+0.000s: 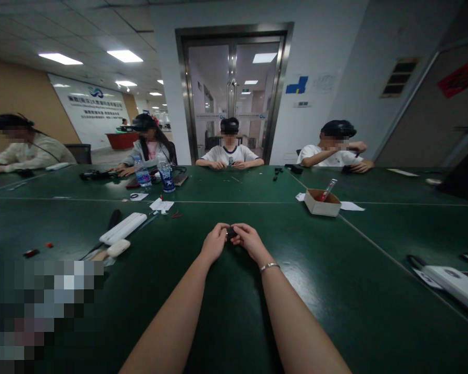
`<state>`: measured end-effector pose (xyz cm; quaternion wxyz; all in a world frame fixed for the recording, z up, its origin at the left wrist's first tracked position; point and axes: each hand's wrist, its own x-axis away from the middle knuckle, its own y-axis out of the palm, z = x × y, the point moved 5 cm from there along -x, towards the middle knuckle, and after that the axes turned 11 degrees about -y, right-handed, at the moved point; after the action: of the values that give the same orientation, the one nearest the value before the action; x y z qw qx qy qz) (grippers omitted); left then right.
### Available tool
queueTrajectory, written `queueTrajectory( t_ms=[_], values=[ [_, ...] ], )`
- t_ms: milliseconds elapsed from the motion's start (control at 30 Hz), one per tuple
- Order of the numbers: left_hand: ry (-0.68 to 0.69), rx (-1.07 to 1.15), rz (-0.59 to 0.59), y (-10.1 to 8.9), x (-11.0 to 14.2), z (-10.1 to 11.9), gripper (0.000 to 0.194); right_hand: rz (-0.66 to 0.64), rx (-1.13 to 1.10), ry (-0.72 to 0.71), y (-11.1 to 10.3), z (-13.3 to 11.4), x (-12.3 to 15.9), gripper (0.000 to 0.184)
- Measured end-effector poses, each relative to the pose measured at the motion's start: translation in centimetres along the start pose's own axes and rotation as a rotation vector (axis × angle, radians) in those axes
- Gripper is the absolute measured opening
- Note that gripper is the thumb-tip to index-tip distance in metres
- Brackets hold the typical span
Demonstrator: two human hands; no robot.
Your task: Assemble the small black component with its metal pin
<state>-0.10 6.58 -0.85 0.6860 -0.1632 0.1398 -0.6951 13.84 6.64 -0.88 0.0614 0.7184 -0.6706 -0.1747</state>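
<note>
My left hand (215,242) and my right hand (249,241) meet over the dark green table (296,270), both arms stretched forward. Between the fingertips of both hands sits a small dark object (231,233), pinched from either side; I cannot make out what it is. A thin silver bracelet (269,267) circles my right wrist. Both hands rest low on the tabletop.
A white flat case (123,227) and a dark pen lie to the left. A small cardboard box (322,202) stands ahead right, and two water bottles (154,175) ahead left. Another white case (452,280) lies far right. Several people sit at the far side.
</note>
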Motion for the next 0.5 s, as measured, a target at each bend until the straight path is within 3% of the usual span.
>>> queueTrajectory(
  t_ms=[500],
  values=[
    [-0.005, 0.005, -0.008, -0.02, 0.06, -0.10, 0.034, 0.013, 0.003, -0.001, 0.07, -0.05, 0.05, 0.010]
  ],
)
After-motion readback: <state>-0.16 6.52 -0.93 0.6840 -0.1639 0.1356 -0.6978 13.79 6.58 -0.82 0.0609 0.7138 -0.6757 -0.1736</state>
